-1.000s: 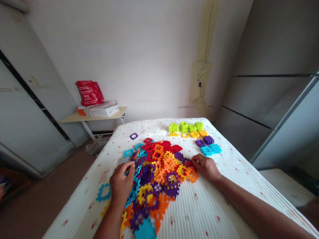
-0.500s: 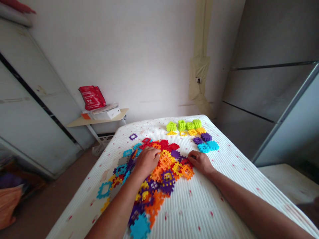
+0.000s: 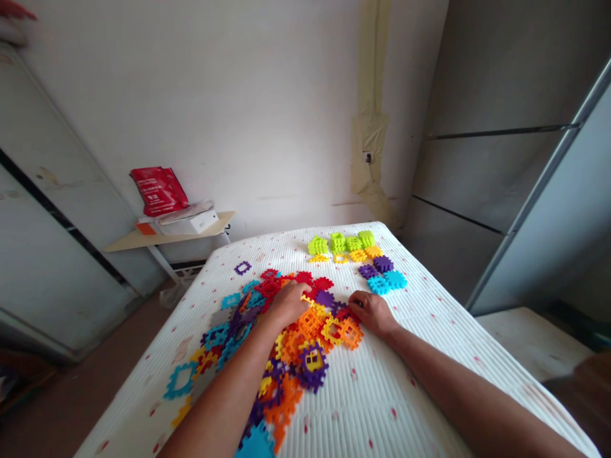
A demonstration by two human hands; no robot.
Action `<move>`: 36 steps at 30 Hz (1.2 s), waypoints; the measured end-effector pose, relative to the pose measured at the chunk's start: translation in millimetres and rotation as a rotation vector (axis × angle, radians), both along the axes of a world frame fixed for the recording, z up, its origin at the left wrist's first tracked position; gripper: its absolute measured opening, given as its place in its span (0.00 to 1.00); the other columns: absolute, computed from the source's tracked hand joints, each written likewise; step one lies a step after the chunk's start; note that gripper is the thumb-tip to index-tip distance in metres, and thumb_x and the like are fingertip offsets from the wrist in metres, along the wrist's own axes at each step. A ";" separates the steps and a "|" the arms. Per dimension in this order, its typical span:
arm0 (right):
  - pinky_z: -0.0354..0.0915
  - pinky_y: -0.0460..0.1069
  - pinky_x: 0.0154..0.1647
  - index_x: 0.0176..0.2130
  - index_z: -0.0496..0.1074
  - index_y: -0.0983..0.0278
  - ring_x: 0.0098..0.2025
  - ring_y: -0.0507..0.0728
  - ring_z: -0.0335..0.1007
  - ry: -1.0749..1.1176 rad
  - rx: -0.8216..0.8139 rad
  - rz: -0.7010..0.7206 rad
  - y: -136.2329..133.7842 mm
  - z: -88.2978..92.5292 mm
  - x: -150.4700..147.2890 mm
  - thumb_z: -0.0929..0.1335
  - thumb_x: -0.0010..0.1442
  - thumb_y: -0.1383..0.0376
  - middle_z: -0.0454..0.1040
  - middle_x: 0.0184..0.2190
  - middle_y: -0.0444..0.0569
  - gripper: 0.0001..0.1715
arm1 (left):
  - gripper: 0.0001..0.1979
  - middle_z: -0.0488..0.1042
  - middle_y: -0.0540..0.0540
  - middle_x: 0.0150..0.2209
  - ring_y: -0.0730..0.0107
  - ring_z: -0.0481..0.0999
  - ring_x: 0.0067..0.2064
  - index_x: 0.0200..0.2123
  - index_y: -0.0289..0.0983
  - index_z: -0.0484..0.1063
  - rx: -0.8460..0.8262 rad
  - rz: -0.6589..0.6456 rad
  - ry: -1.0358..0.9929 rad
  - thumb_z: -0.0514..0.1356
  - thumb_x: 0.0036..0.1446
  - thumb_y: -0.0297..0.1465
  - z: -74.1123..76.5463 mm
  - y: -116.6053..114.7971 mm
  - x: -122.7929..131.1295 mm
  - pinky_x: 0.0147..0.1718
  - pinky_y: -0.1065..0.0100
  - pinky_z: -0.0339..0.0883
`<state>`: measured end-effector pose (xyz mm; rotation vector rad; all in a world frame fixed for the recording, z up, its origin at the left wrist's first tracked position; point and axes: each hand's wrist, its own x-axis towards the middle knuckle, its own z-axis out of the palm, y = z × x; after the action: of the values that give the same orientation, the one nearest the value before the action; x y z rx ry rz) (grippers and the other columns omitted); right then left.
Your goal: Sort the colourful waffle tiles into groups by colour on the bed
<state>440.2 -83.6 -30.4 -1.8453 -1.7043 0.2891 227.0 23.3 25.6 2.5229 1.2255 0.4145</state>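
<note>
A loose pile of interlocking plastic toy tiles in orange, purple, yellow, red and blue lies on the bed-like surface, with an orange window tile at its right side. My left hand rests over the upper middle of the pile, fingers bent down close to red tiles and a purple tile. What its fingers hold is hidden. At the pile's right edge is my right hand, its fingers curled together beside red and purple tiles. Its fingertips cover whatever they grip.
Sorted stacks stand at the far right: green tiles, yellow tiles, purple tiles and blue tiles. A single purple frame lies far left. Beyond the padded white cover are a small side table and a grey cabinet.
The view has turned slightly right, so everything sits further left. My left hand has shifted a little to the right over the pile. My right hand stays at the pile's edge.
</note>
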 end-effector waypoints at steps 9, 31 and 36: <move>0.59 0.44 0.34 0.32 0.73 0.62 0.33 0.53 0.69 -0.038 0.010 0.005 0.2 -0.7 0.6 0.61 0.56 0.65 0.76 0.31 0.46 0.11 | 0.19 0.76 0.48 0.29 0.69 0.73 0.32 0.32 0.39 0.77 -0.028 0.044 -0.122 0.53 0.39 0.17 2.3 -8.2 -24.6 0.35 0.70 0.64; 0.59 0.44 0.33 0.33 0.72 0.62 0.32 0.52 0.69 -0.063 0.041 0.013 2.0 -10.2 2.8 0.61 0.57 0.63 0.75 0.31 0.46 0.12 | 0.21 0.74 0.47 0.30 0.71 0.73 0.26 0.44 0.33 0.70 -0.215 0.254 -0.723 0.55 0.50 0.38 -22.2 -45.5 -67.5 0.27 0.68 0.69; 0.59 0.45 0.34 0.33 0.72 0.62 0.32 0.53 0.69 -0.079 0.057 0.006 1.6 -10.0 2.7 0.61 0.57 0.63 0.75 0.31 0.46 0.12 | 0.23 0.71 0.51 0.27 0.74 0.70 0.26 0.51 0.35 0.67 -0.243 0.217 -0.814 0.56 0.51 0.36 -23.4 -49.9 -71.6 0.26 0.71 0.66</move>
<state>442.9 -82.0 -40.4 -1.8319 -1.7537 0.1697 155.4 -26.6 2.2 1.7149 1.1062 1.1235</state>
